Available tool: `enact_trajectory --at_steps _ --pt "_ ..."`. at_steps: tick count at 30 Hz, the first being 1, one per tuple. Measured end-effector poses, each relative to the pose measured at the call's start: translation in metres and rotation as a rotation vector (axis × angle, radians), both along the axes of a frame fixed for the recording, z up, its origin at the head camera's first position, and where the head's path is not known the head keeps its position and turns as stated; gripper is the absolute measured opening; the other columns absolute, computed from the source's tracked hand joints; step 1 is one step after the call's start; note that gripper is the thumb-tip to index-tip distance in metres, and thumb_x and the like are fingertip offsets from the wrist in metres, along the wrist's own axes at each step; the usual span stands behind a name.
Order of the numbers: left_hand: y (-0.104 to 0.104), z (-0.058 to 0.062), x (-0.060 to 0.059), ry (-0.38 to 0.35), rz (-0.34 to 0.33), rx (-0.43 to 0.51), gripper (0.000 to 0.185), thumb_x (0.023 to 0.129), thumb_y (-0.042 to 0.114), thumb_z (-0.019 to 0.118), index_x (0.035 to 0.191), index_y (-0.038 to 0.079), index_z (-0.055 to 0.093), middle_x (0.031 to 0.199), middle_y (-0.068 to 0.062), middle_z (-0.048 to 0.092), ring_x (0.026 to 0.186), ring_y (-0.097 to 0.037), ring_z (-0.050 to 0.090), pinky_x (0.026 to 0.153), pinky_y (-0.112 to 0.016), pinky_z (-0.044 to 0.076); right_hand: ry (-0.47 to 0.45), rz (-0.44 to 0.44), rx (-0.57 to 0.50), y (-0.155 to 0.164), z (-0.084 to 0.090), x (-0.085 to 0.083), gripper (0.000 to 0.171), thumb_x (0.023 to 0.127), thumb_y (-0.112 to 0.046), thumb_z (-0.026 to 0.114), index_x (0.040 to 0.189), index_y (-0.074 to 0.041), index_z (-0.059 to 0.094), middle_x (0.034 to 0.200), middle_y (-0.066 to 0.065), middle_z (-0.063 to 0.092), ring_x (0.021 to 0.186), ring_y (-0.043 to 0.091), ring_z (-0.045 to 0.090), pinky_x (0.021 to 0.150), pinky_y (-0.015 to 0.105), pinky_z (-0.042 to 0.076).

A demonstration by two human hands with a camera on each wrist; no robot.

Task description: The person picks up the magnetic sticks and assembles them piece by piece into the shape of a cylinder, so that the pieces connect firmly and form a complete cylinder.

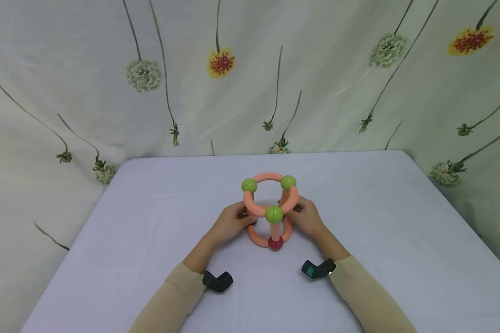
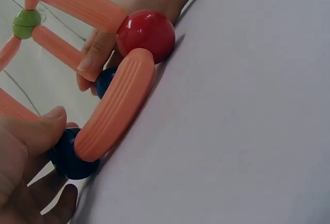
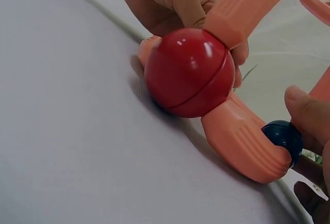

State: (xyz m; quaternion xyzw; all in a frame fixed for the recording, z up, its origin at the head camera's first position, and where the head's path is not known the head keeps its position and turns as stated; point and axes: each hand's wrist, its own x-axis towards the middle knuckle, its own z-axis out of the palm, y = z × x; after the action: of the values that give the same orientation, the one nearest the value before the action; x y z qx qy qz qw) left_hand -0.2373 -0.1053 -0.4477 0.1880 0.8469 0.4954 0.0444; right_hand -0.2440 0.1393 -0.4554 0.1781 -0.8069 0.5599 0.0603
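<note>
A toy frame of orange rods (image 1: pixel 256 206) and coloured balls stands upright at the table's middle. Its upper ring carries three green balls (image 1: pixel 274 214); the lower ring has a red ball (image 1: pixel 276 243) at the front and two dark blue balls (image 2: pixel 72 162) at the sides. My left hand (image 1: pixel 231 223) grips the left blue ball, thumb on its upper side and fingers beneath and behind. On the opposite side, my right hand (image 1: pixel 307 218) holds the other blue ball (image 3: pixel 282 139) between thumb and fingers. In the head view both blue balls are mostly hidden by the hands.
A pale cloth covers the table (image 1: pixel 158 231). Behind it hangs a light curtain (image 1: pixel 325 74) printed with flowers and stems. Each wrist wears a black camera band (image 1: pixel 217 281) below a beige sleeve (image 1: pixel 371 291).
</note>
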Motion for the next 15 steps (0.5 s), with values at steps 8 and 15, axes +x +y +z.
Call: enact_trajectory --at_steps 8,15 --pt "0.004 -0.002 0.003 0.031 0.063 0.035 0.023 0.088 0.015 0.074 0.109 0.009 0.067 0.099 0.000 0.069 0.104 -0.019 0.064 0.094 -0.042 0.049 0.001 0.046 -0.006 0.001 -0.003 -0.006 0.023 0.090 0.003 0.062 0.112 0.005 0.066 0.111 0.018 0.067 0.095 0.022 0.057 0.084 0.030 0.047" --pt "0.005 -0.005 0.006 0.064 0.075 0.041 0.027 0.089 0.018 0.073 0.113 0.007 0.066 0.103 -0.003 0.070 0.101 -0.019 0.065 0.091 -0.041 0.050 -0.035 0.038 0.040 0.002 -0.004 -0.008 0.035 0.092 -0.007 0.062 0.126 0.000 0.058 0.118 0.013 0.062 0.106 0.025 0.055 0.092 0.042 0.044"
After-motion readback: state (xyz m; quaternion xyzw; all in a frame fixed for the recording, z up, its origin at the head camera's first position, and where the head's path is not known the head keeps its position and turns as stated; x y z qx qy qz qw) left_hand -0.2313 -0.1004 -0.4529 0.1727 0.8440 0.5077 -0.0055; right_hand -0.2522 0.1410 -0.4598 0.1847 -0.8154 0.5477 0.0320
